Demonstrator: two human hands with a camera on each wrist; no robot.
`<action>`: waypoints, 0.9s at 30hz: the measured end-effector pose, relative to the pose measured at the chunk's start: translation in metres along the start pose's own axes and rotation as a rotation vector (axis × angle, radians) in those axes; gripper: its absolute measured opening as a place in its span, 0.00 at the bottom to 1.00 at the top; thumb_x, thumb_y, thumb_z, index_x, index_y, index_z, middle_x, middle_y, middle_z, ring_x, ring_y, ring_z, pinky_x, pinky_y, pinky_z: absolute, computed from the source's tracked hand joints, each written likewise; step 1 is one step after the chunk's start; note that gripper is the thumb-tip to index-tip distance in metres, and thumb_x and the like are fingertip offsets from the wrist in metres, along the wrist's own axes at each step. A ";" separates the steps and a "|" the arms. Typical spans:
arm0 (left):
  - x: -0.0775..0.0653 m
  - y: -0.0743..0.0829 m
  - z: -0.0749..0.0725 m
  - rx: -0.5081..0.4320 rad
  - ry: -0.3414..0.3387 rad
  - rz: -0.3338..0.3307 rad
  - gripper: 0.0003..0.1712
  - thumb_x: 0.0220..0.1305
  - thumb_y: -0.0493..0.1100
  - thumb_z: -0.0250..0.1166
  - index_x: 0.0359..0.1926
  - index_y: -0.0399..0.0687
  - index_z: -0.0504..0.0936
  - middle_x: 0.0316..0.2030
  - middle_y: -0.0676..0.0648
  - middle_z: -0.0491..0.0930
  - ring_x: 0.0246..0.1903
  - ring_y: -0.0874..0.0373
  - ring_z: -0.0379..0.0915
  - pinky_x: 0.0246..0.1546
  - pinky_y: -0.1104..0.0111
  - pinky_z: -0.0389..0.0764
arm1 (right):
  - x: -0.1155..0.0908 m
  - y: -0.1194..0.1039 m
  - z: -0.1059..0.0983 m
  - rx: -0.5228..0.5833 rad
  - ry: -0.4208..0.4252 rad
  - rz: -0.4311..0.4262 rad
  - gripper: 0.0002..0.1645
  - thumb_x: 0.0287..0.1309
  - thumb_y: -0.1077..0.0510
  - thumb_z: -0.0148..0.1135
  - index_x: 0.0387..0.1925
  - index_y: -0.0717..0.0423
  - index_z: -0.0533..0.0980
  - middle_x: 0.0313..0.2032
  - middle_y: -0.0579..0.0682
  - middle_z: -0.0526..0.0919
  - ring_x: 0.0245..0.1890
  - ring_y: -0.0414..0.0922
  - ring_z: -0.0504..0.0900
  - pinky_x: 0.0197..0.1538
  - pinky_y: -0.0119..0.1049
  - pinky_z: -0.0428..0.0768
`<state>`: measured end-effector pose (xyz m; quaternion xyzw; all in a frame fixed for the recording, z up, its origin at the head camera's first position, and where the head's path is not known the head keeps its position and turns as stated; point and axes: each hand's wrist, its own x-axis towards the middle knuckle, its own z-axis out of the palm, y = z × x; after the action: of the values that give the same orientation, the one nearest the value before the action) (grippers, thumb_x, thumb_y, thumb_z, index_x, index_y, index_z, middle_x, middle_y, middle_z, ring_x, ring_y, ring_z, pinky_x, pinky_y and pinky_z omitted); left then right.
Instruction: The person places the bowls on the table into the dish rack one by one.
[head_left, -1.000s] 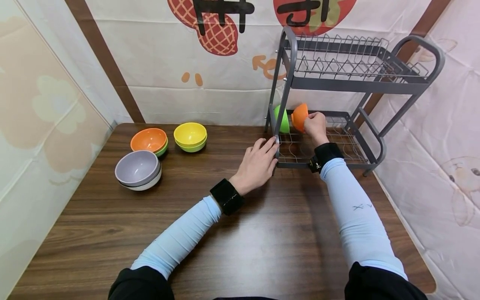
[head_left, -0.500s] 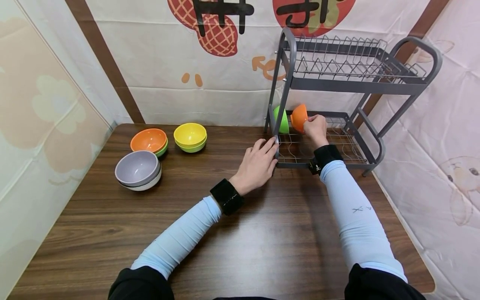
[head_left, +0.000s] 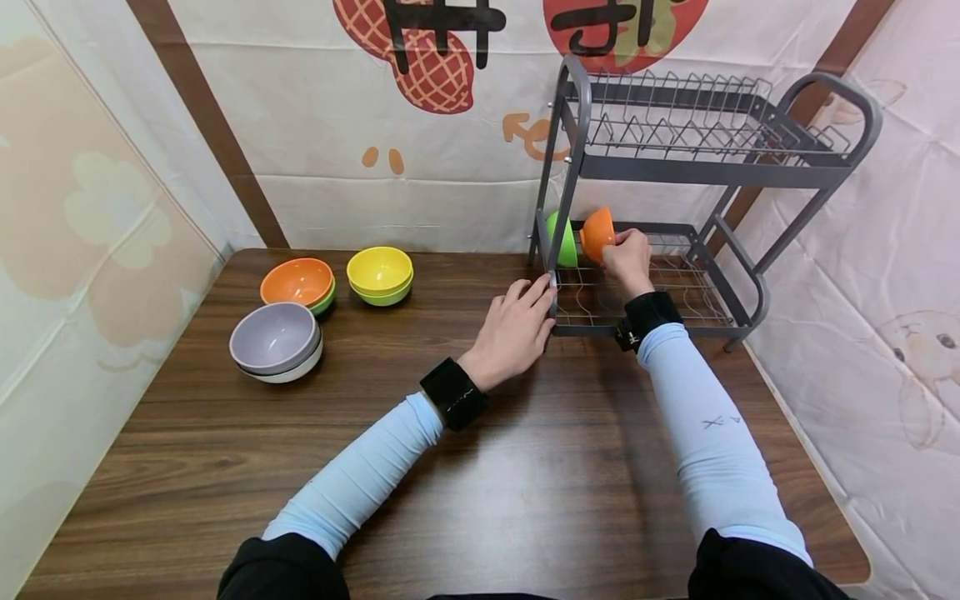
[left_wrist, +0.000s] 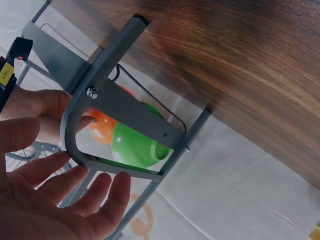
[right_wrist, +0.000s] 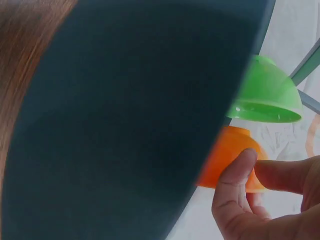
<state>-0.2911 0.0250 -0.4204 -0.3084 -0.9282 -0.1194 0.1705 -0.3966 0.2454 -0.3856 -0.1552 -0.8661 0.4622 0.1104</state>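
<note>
Right hand (head_left: 628,257): grip closed to a pinch, thumb and finger on the rim of the orange bowl (head_left: 597,235). Bowl stands on its side in the lower tier of the rack (head_left: 697,171), just beside the green bowl (head_left: 567,243), likewise on edge. Left hand (head_left: 510,333): grip loose, fingers extended, fingertips touching the rack's left end. Rack on desk (head_left: 525,492).

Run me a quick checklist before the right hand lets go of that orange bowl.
1. Right hand holding orange bowl: ok, pinched.
2. Left hand at the rack: ok, fingers against its frame.
3. Green bowl on its side in the lower tier: ok.
4. Orange bowl resting firmly on that tier: cannot tell.
5. Gray bowl away from both hands: ok, on the left of the table.
</note>
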 end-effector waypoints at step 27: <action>-0.019 -0.026 -0.013 -0.255 0.188 -0.058 0.05 0.68 0.41 0.57 0.38 0.47 0.78 0.33 0.52 0.74 0.32 0.60 0.71 0.34 0.66 0.74 | -0.118 -0.009 0.029 0.338 0.215 -0.374 0.10 0.60 0.61 0.61 0.43 0.59 0.74 0.31 0.49 0.79 0.26 0.42 0.78 0.29 0.34 0.74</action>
<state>-0.2900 -0.0098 -0.4188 -0.2881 -0.8939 -0.2696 0.2127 -0.2981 0.1746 -0.3994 -0.0199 -0.7737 0.5526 0.3094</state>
